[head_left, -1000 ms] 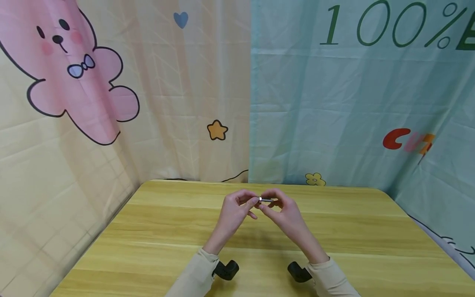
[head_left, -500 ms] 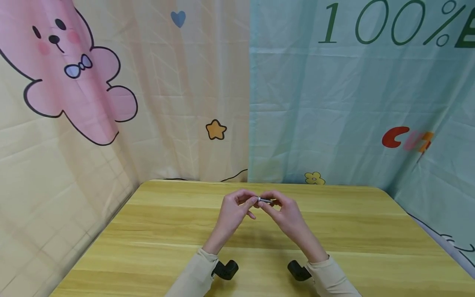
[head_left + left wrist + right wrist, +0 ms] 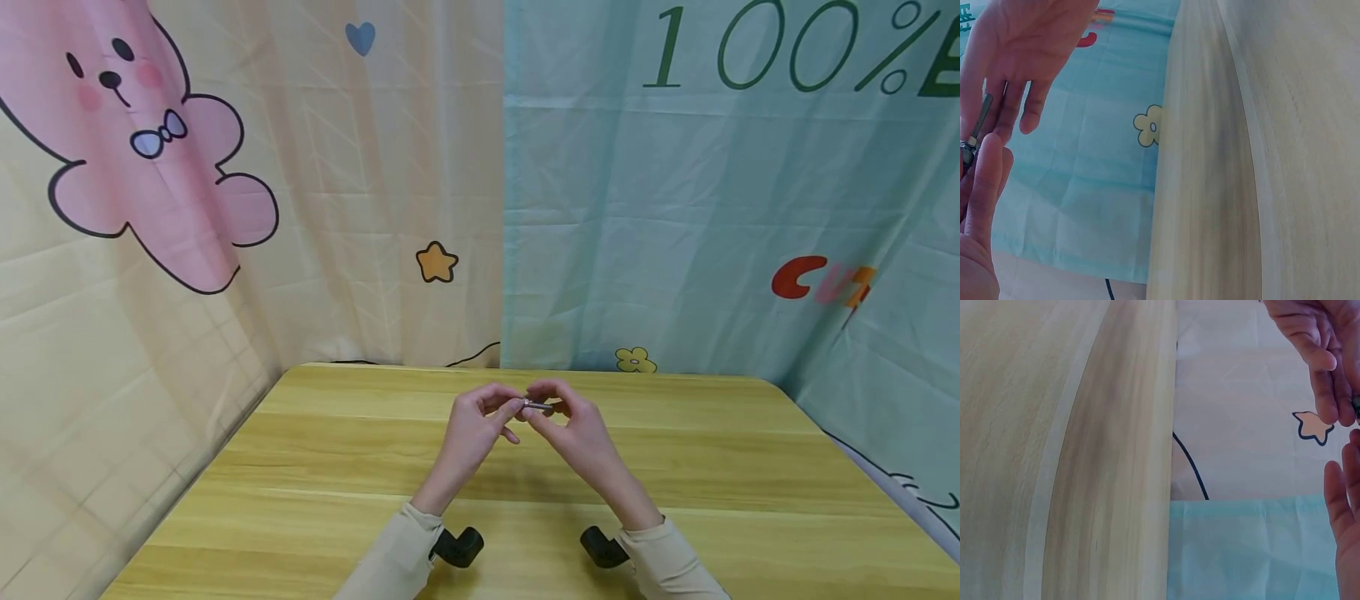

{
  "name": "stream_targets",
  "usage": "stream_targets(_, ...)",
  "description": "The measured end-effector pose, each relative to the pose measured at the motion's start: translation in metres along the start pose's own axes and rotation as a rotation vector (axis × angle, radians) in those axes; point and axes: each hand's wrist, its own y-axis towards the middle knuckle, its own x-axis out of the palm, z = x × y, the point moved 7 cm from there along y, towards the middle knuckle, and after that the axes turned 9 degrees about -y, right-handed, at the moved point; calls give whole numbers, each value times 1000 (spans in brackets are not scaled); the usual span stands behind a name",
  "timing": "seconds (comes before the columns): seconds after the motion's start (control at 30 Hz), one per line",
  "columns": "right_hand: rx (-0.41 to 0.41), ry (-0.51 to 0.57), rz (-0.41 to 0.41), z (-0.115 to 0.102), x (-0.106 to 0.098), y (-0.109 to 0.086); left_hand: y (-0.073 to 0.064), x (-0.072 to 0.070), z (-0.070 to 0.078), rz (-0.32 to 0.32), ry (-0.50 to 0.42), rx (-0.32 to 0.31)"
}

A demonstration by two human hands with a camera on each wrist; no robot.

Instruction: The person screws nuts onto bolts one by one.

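Observation:
In the head view a small metal bolt is held up above the table between the two hands, its shank toward the right. My left hand pinches it at the head end with thumb and fingers. The curled thumb and forefinger of my right hand meet at the nut near that same end. The left wrist view shows the threaded shank standing out past the nut; the lower hand's fingertips partly cover the head. In the right wrist view the bolt is almost wholly cut off at the right edge.
The wooden table stretches beneath both hands, its far edge against hanging printed curtains. Black wrist mounts stick out from both sleeves low over the table.
The right thumb and forefinger shift slightly about the nut, and the bolt's tilt varies a little. The left hand keeps its grip nearly still. The head view has moved slightly.

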Motion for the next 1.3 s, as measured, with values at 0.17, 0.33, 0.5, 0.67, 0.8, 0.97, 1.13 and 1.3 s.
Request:
stream_targets(0.17,-74,19,9,-5,0,0,0,0,1,1,-3,8)
stream_targets(0.33,-82,-28,17,-6,-1,0,0,-1,1,7,-13,1)
stream_targets(0.5,-70,-90,21,-6,-1,0,1,-1,-1,17,-27,-19)
stream_targets(0.67,-43,-121,39,-5,-2,0,0,3,1,-1,-49,-36)
stream_targets(0.8,10,-73,27,0,-1,-1,-3,7,12,-7,-45,-45)
stream_targets(0.97,7,50,10,-3,-1,0,-8,9,24,8,-32,-36)
stream_targets(1.13,-66,37,10,-28,-8,-1,-8,9,25,8,-25,-39)
stream_targets(1.3,-65,-27,6,-34,-9,-1,-8,8,25,9,-31,-45)
